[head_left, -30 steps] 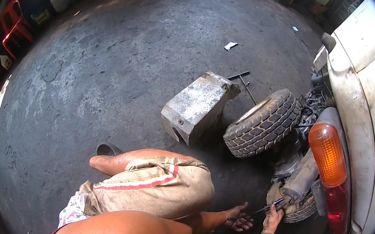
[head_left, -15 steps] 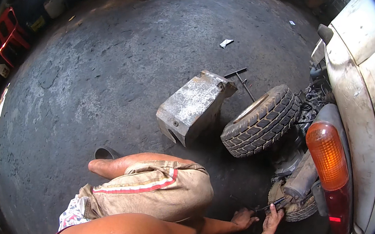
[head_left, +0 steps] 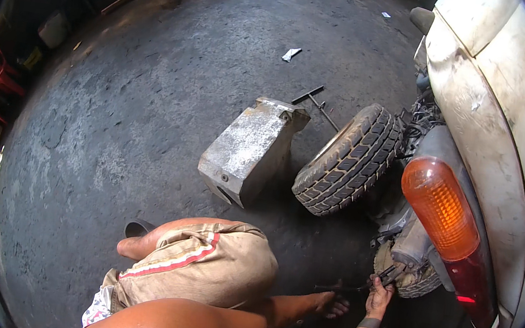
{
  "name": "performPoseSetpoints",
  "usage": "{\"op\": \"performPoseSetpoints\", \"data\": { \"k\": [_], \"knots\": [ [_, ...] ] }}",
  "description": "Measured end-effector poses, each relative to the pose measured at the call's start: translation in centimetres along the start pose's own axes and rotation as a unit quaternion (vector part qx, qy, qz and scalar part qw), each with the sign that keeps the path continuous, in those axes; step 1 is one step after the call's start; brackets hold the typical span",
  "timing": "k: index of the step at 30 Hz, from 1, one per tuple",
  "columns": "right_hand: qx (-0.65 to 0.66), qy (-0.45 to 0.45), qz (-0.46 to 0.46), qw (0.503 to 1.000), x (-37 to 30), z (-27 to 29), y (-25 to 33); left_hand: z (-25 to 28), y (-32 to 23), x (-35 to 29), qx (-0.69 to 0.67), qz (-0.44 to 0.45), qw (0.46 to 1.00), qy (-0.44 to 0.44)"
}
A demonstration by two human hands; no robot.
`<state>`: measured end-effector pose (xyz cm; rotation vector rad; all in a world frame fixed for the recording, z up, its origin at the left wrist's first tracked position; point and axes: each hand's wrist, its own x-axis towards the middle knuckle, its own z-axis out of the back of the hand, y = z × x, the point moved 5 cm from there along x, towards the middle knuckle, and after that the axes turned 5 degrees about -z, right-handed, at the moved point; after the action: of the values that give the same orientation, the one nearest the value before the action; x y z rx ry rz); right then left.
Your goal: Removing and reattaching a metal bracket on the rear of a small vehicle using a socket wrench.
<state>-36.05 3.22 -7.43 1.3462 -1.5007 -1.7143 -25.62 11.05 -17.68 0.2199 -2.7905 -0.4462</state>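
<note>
Low down, right hand (head_left: 379, 296) clenched on thin tool (head_left: 352, 286) at small wheel (head_left: 412, 281) under vehicle rear. Left hand (head_left: 334, 304) near tool's end, grip unclear. Risk: tool slips, knuckles hit wheel; loose tyre (head_left: 349, 160) could roll.

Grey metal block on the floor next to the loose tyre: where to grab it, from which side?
Probably by the two long side faces of the metal block, both hands from above, one per side. It lies flat on the concrete floor, long and boxy, with no handle visible. Come from its left: the tyre crowds the right side, so that hand has less room.
</note>
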Motion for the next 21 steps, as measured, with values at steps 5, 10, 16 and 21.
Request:
{"op": "performPoseSetpoints", "data": {
  "k": [5, 10, 16, 21],
  "knots": [
    [-0.042, -0.018, -0.044, 0.998, -0.5, -0.1, 0.4, -6.2, 0.2, 0.1, -0.012, -0.098, 0.994, -0.053],
    [-0.111, -0.018, 0.002, 0.994, -0.5, 0.0, 0.8, -6.1, -0.1, 2.0, 0.159, -0.144, 0.934, -0.286],
    [-0.138, -0.042, -0.029, 0.989, 0.2, 0.5, 0.3, -6.5, -3.1, 1.4, 0.645, -0.096, 0.614, -0.444],
    [-0.097, -0.022, -0.027, 0.995, 0.3, 0.5, 0.1, -8.2, -5.6, -2.0, 0.743, -0.193, 0.452, -0.454]
  ]
}}
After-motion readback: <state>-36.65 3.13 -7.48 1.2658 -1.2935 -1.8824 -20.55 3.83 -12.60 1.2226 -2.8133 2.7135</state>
